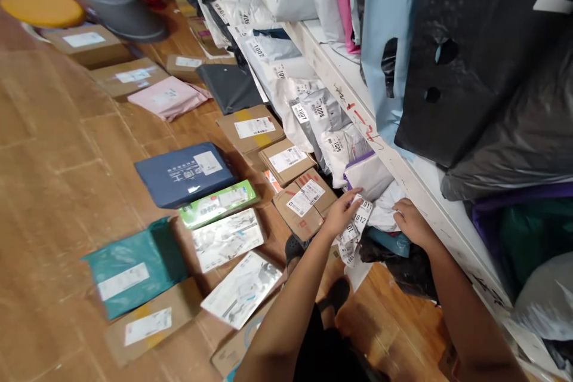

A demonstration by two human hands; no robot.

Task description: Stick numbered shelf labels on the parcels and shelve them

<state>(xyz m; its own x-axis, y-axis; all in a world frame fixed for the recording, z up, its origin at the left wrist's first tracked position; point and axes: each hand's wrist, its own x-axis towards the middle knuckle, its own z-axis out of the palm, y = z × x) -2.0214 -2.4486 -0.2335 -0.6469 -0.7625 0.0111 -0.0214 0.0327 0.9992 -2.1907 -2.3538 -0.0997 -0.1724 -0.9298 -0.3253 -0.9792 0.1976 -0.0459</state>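
Head view, clock positions read from the left hand (pixel 341 213). The left hand is closed on a long strip of white number labels (pixel 359 219), printed 1011 and 1012 near its top; the strip hangs toward 4 o'clock. The right hand (pixel 414 224) is at 3 o'clock, apart from the left, its fingertips against a crumpled white plastic parcel (pixel 384 209); whether they grip it cannot be told.

At 12 o'clock is a white plastic mailer (pixel 342 152) labelled 1009, below a white shelf board (pixel 416 191) with red handwriting. At 9 o'clock, just beside the left hand, lies a brown cardboard carton (pixel 289 198) with red stripes and a white label.

Farther out on the brown wood-look floor (pixel 54 203), a flat green box (pixel 219 203) is at 9 o'clock, a dark blue flat package (pixel 179 174) between 9 and 10, and a teal plastic parcel (pixel 134 250) between 8 and 9. A grey round stool (pixel 119 6) stands between 10 and 11.
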